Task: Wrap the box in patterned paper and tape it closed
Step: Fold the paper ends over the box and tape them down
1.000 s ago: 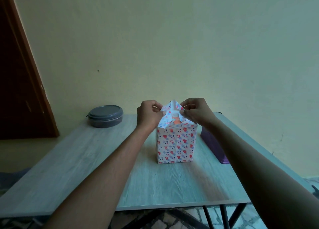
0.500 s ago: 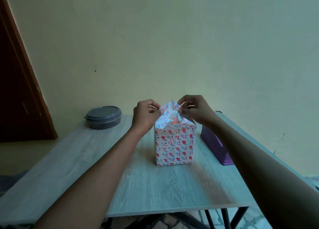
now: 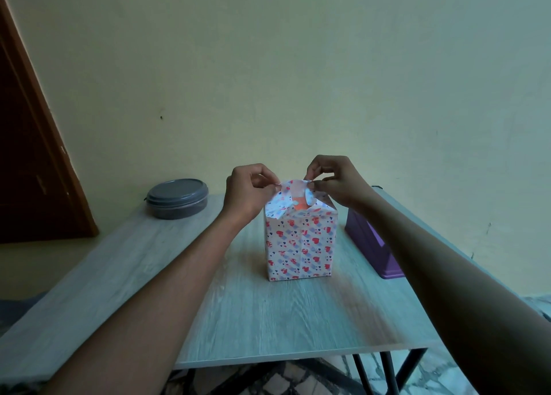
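The upright box wrapped in white paper printed with red and blue hearts [image 3: 301, 242] stands on the pale grey wood-grain surface [image 3: 268, 314], directly under the fingers. Its sides look covered; the top is not closed, an orange patch showing between raised paper flaps [image 3: 293, 190]. The left hand [image 3: 249, 192] pinches the left flap edge and the right hand [image 3: 337, 183] pinches the right. Next, likely, comes folding these flaps flat and taping them; no tape is visible. A purple rectangular container [image 3: 372, 245] sits close below the right fingers, possibly crowding that wrist. A round grey lidded tub [image 3: 177, 198] lies well left of the left fingers.
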Tool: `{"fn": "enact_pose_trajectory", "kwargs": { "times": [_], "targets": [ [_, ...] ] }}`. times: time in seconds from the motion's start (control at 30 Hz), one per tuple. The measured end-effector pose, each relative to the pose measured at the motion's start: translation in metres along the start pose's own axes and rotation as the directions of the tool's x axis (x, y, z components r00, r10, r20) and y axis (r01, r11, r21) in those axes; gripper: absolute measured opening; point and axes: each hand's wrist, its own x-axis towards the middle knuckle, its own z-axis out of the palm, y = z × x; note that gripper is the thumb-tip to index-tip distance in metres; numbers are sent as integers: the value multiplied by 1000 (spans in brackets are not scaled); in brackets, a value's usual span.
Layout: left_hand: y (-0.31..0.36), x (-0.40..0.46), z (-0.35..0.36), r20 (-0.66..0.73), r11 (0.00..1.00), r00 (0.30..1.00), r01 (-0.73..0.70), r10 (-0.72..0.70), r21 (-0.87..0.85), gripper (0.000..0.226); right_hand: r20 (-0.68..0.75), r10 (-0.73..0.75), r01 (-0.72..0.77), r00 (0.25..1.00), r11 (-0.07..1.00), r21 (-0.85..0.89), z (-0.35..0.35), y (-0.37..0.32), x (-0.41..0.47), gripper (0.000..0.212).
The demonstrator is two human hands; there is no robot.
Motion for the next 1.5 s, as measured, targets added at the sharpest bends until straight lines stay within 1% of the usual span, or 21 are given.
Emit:
{"fn": "enact_pose_trajectory", "kwargs": {
  "times": [0.33, 0.5, 0.57, 0.6, 0.63, 0.7, 0.87, 0.93, 1.0, 1.07, 1.13, 1.17, 1.2, 1.23, 1.37, 1.43, 1.5],
  "targets": [
    [2, 2, -2, 54, 992, 995, -88, 83, 92, 30, 6, -10, 10, 1000, 1000, -4, -3, -1, -2, 26],
    [7, 0, -4, 56, 982, 994, -99, 91, 158, 28, -26, 22, -23, 999, 999, -30, -4, -3, -4, 23],
    [8, -1, -4, 56, 979, 994, -104, 96, 176, 24, -20, 39, -39, 999, 999, -15, -4, -5, -6, 13],
    [8, -2, -3, 49, 976, 993, -114, 107, 184, 17, -17, 43, -43, 999, 999, -10, -3, -7, -7, 6],
    [8, -3, -3, 40, 973, 992, -128, 123, 191, 10, -16, 41, -41, 999, 999, -8, -3, -8, -8, 3],
    [10, -4, -1, 23, 970, 991, -136, 134, 203, 12, -33, 22, -23, 999, 999, -26, -1, -11, -9, 11],
    [13, -1, 2, 40, 966, 988, -151, 146, 211, 10, -73, 10, -15, 997, 998, -59, 3, -15, -9, 21],
    [11, 1, 3, 57, 961, 987, -162, 153, 223, 13, -85, -53, 44, 995, 994, -104, 5, -15, -10, 26],
    [10, 2, 2, 87, 950, 983, -178, 161, 256, 19, -61, -155, 139, 986, 967, -214, 6, -15, -11, 25],
    [8, 1, 2, 128, 916, 969, -244, 214, 319, 23, 4, -242, 225, 970, 895, -385, 7, -16, -10, 18],
    [10, -2, 3, 170, 831, 940, -340, 295, 439, 20, 74, -285, 282, 956, 811, -512, 5, -18, -8, 18],
    [12, -4, 3, 191, 788, 926, -377, 324, 487, 17, 98, -284, 291, 954, 791, -539, 4, -20, -8, 18],
    [14, -5, 3, 209, 766, 920, -392, 332, 510, 14, 116, -272, 289, 955, 782, -551, 4, -21, -8, 17],
    [15, -5, 3, 221, 766, 920, -391, 323, 510, 11, 127, -259, 285, 958, 779, -558, 4, -23, -10, 16],
    [20, -6, 1, 232, 842, 945, -315, 232, 439, 7, 107, -242, 258, 965, 776, -576, 9, -26, -18, 12],
    [24, -9, 3, 232, 836, 948, -302, 216, 458, 8, 81, -238, 238, 968, 767, -596, 12, -25, -18, 11],
    [28, -12, 6, 237, 806, 944, -322, 231, 497, 7, 73, -236, 232, 969, 767, -598, 13, -25, -18, 11]
  ]
}}
